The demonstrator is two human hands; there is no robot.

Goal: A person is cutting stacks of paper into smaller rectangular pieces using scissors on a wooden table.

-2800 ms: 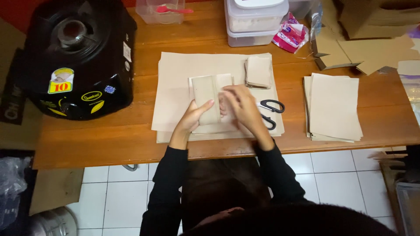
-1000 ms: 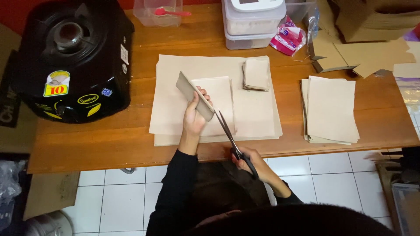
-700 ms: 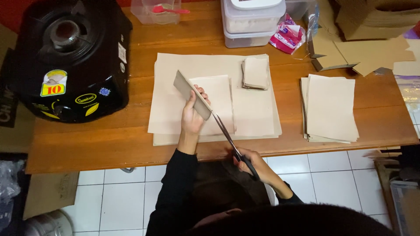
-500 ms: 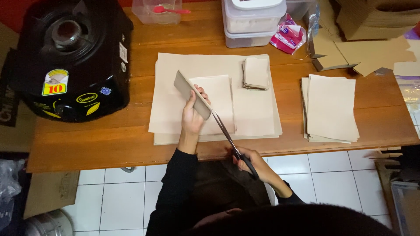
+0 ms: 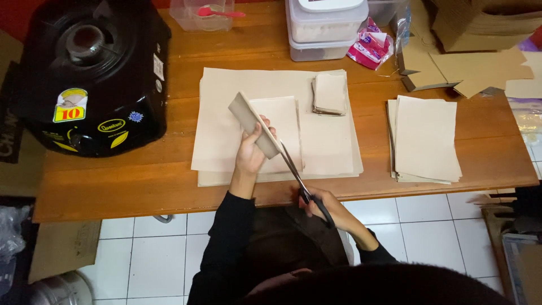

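**Scissors at the near end of a folded paper stack**

We see the left hand (image 5: pixel 250 153) pinching a folded stack of tan paper (image 5: pixel 253 124), fingers wrapped over its lower end, lifting it off the table at a tilt. Its long axis runs from upper left to lower right across the middle of the frame. The right hand (image 5: pixel 327 208), lower and to the right near the table edge, is closed through the black handles of a pair of scissors (image 5: pixel 300 183). The blades point up and left, their tips reaching the stack's lower right end just beside the left fingers; whether the blades are parted we cannot tell. So the stack lies up and left of the scissor hand, nearly in line with the blades.

Beneath lie large tan sheets (image 5: pixel 333 147) on the wooden table (image 5: pixel 124 186), with a small pile of cut pieces (image 5: pixel 330 94) above right and another paper pile (image 5: pixel 426 138) further right. A black stove (image 5: pixel 90 73) fills the upper left; plastic containers (image 5: pixel 324 28) stand at top centre.
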